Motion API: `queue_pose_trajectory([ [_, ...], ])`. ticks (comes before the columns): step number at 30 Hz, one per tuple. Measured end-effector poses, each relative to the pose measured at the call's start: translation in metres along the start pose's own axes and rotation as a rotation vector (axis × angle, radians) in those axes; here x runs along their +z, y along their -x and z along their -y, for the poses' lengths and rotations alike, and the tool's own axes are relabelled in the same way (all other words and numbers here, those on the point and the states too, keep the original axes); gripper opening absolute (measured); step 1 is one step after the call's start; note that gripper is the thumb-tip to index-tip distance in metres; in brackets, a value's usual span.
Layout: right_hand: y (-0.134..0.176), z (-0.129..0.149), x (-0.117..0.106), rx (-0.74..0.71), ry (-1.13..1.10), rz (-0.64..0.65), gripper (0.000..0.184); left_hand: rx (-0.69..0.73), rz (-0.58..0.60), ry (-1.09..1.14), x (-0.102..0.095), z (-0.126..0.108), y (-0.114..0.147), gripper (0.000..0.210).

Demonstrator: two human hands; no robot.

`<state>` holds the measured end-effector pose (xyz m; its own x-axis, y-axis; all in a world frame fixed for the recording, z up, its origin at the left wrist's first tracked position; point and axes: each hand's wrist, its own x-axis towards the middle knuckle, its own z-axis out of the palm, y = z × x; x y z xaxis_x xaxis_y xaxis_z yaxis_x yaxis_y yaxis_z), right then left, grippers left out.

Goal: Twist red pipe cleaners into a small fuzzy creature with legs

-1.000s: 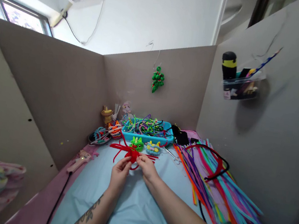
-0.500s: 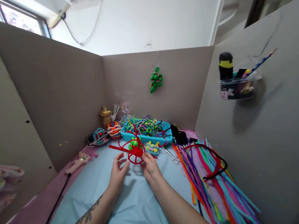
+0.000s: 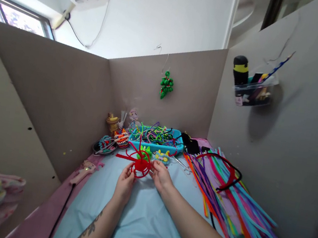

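Over the middle of the blue-covered table is a red pipe-cleaner piece [image 3: 141,165], a round spoked shape with loose ends sticking up and to the left. My left hand [image 3: 126,179] pinches its lower left edge between thumb and fingers. At its right side, my right hand [image 3: 161,174] has its fingertips closed against the rim. Just behind the piece sit a green pipe-cleaner figure [image 3: 145,152] and a blue and yellow one [image 3: 162,157].
A blue basket [image 3: 154,149] of tangled pipe cleaners stands at the back. Scissors [image 3: 183,166] lie right of it. Bundles of colored pipe cleaners [image 3: 225,194] cover the right side. At the left are a dark bowl [image 3: 104,149] and a pink glue gun [image 3: 86,172].
My left hand has gone from open beside the red piece to gripping its lower left edge. The piece has shifted slightly left and down and turned.
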<state>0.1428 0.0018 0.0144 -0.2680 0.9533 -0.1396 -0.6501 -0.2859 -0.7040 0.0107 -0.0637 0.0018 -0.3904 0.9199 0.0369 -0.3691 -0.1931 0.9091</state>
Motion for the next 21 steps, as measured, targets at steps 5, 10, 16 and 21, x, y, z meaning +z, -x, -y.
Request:
queue_pose_trajectory([
  [5, -0.006, 0.004, -0.004, 0.164, 0.149, -0.054, 0.015, -0.055, 0.027, -0.288, -0.023, 0.005, -0.015, 0.058],
  [10, -0.004, -0.001, -0.004, 0.188, 0.221, 0.03, 0.016, 0.101, 0.041, -0.933, -0.037, -0.013, -0.019, 0.033],
  [16, 0.0, 0.002, -0.003, 0.132, 0.388, -0.003, 0.021, 0.313, -0.002, -1.398, -0.055, -0.032, -0.018, 0.033],
  [21, -0.001, 0.005, -0.005, 0.094, 0.486, -0.041, 0.015, 0.301, 0.094, -1.303, -0.061, -0.033, -0.017, 0.037],
])
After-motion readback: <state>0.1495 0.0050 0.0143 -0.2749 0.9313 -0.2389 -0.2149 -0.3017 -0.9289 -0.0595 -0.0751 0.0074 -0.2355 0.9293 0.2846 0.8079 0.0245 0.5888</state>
